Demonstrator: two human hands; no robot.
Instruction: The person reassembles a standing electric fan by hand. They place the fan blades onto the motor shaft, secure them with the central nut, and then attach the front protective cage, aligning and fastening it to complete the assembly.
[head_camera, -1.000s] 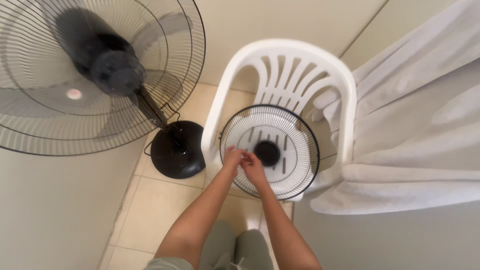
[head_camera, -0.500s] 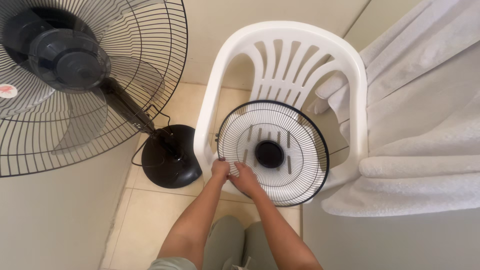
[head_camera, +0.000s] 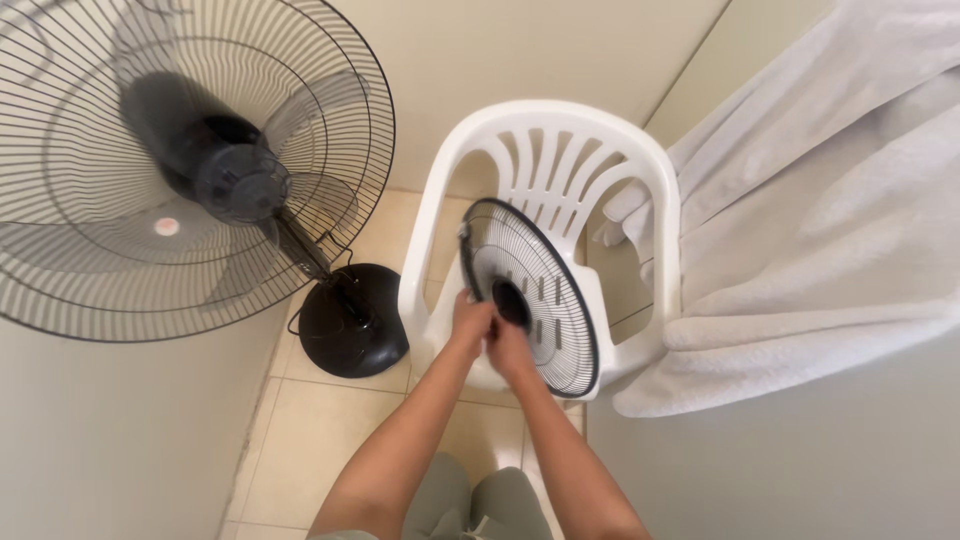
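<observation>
Grille: round black wire fan guard with a black centre disc (head_camera: 528, 300), tipped up on edge over the seat of the white plastic armchair (head_camera: 560, 150), its face turned toward the right.
Left hand: left hand (head_camera: 470, 322) curled closed on the near rim of the grille, fingers wrapped round the wire.
Right hand: right hand (head_camera: 510, 350) just beside the left and touching it, fingers bent in at the grille's lower edge; from where I stand I cannot tell how firm its hold is.
Chair: stands on pale floor tiles (head_camera: 320, 420) against the wall.
Beside it: black pedestal fan with a wire cage (head_camera: 190, 170) on a round black base (head_camera: 352, 322), to the left.
Right side: white towelling cloth (head_camera: 820, 210) draped against the chair's arm.
</observation>
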